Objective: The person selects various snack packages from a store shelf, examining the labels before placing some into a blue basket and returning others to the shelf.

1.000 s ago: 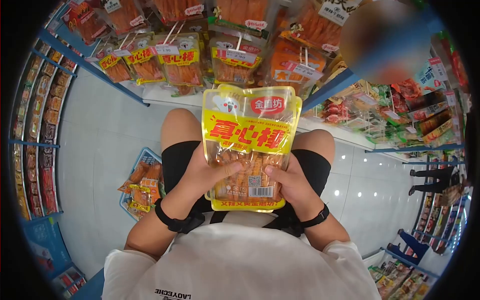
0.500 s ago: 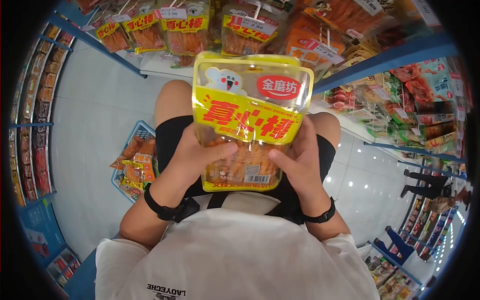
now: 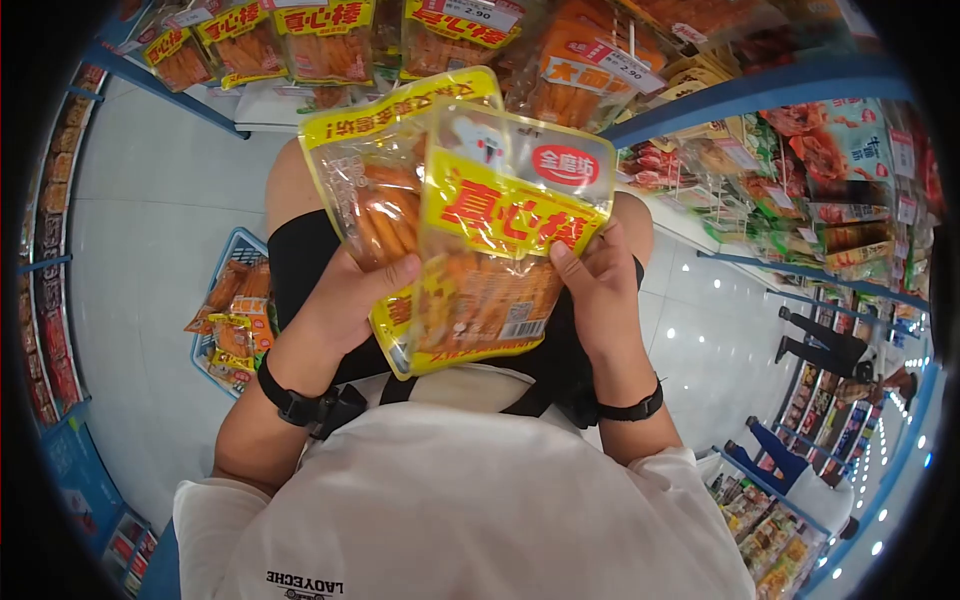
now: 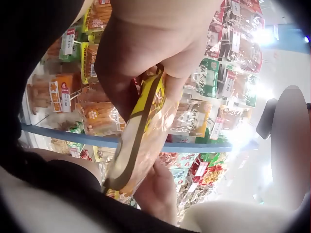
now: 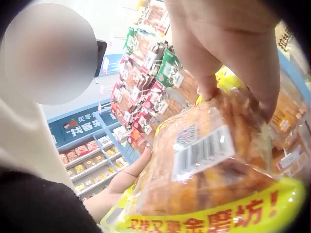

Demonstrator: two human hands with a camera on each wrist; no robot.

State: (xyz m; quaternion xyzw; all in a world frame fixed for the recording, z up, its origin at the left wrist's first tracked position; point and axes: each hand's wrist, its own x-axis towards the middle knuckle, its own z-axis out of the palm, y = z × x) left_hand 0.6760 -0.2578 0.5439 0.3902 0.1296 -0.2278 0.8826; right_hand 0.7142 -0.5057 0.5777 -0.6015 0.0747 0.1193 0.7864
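Observation:
Two clear snack packets of orange-brown sticks with yellow bands are held over the lap in the head view. My left hand [image 3: 345, 300] pinches the rear packet [image 3: 375, 200], which leans left with its print upside down and is partly covered by the front one. With the thumb on its face, my right hand [image 3: 600, 280] grips the front packet [image 3: 500, 225], its red-lettered label upright. The right wrist view shows the front packet's barcode [image 5: 204, 153] and yellow bottom edge. From the left wrist view, a packet [image 4: 141, 131] appears nearly edge-on under the left hand [image 4: 150, 43].
Similar packets [image 3: 325, 45] hang on priced hooks ahead, above a blue shelf rail [image 3: 740, 105]. On the floor at left stands a blue basket [image 3: 238, 245] holding several snack packets [image 3: 240, 300]. Two people [image 3: 790, 465] are far right among more shelves.
Earlier the packets were stacked, one nearly hiding the other. Now they are fanned apart, the rear one shifted left by my left hand. The head view has also shifted.

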